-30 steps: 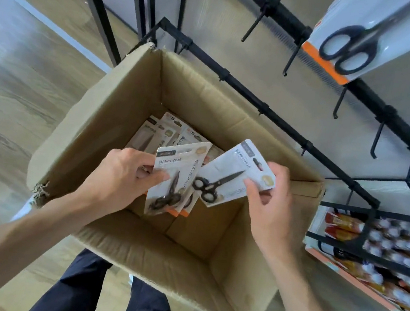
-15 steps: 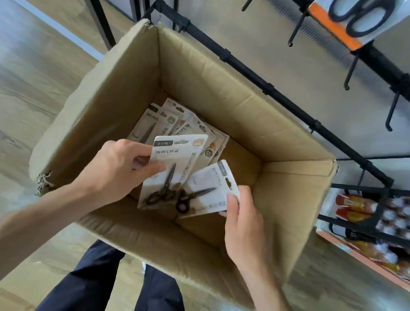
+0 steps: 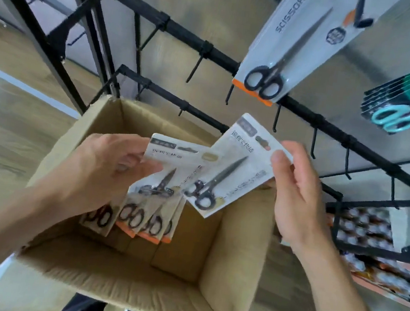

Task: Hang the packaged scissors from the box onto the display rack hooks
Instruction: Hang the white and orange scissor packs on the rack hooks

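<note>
Above box [image 3: 89, 218]: left hand [image 3: 102, 167] grips pack fan [image 3: 169, 176]; right hand [image 3: 296, 194] pinches single pack [image 3: 234, 167].

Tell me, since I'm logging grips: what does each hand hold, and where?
Right hand pinches one scissors pack at its upper right edge. Left hand grips a fanned stack of packs along their upper left side.
</note>
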